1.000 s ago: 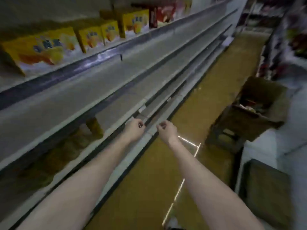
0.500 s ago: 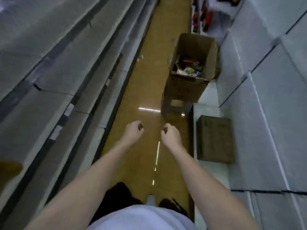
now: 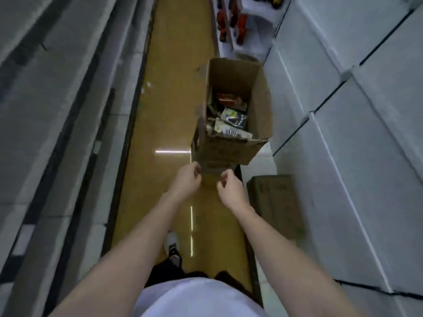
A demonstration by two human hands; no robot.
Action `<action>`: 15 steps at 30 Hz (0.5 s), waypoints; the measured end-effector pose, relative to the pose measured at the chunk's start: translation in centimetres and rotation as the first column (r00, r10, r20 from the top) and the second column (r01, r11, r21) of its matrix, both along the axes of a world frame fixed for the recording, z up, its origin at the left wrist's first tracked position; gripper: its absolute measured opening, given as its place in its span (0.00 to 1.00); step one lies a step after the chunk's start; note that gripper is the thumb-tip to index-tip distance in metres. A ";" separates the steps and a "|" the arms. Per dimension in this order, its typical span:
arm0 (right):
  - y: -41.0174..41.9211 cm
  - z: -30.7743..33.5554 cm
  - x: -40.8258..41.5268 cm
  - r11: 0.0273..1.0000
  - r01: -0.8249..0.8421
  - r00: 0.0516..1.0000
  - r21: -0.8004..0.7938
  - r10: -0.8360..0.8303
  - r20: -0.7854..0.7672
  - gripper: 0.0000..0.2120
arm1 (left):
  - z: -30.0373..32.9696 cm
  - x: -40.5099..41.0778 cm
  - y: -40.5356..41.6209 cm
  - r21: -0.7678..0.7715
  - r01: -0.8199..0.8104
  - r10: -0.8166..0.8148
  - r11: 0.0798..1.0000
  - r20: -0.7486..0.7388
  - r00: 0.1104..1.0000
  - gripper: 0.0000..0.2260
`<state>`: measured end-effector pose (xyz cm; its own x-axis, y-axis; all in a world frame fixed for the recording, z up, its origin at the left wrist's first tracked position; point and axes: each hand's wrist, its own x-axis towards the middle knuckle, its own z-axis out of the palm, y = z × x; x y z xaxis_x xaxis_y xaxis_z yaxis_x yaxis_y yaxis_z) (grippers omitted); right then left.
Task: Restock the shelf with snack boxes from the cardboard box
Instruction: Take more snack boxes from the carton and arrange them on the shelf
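An open cardboard box (image 3: 225,152) stands in the aisle ahead, raised on something hidden beneath it. Several snack boxes (image 3: 230,117) lie jumbled inside, one red, others pale and dark. My left hand (image 3: 186,177) and my right hand (image 3: 230,187) hang side by side just short of the box's near wall. Both have loosely curled fingers and hold nothing. The grey shelf (image 3: 57,115) runs along the left side of the aisle.
A closed cardboard carton (image 3: 274,202) sits on the floor at the right, beside the pale shelving (image 3: 343,110) on that side. Red goods (image 3: 231,21) fill a far shelf. The yellow floor (image 3: 169,110) runs between both shelf rows.
The view has swung from the left shelf with its yellow boxes to the aisle. The cardboard box is now closer, and both empty hands have come near its front wall.
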<state>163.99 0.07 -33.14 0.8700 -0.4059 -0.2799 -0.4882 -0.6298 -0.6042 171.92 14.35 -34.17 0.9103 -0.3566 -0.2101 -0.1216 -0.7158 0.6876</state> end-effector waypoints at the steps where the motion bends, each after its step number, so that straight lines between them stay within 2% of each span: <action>1: -0.5 0.3 1.8 1.000 0.003 1.000 -0.012 -0.003 -0.006 0.06 | 0.0 2.1 -0.4 -0.014 0.004 -0.004 1.000 -0.012 1.000 0.08; 7: -3.9 0.8 10.2 0.989 0.100 0.995 -0.106 -0.098 0.027 0.05 | 0.7 11.7 -4.0 -0.098 0.067 -0.066 0.993 0.015 0.998 0.05; 15: -11.0 -0.6 20.3 0.978 0.198 0.980 -0.059 -0.197 0.023 0.06 | 0.7 21.8 -11.8 -0.006 0.220 -0.219 0.976 0.071 0.973 0.11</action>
<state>184.27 -10.88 -33.72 0.7754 -0.5859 -0.2353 -0.5966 -0.5577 -0.5771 193.70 2.52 -33.42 0.8219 -0.5514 -0.1431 -0.3221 -0.6570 0.6816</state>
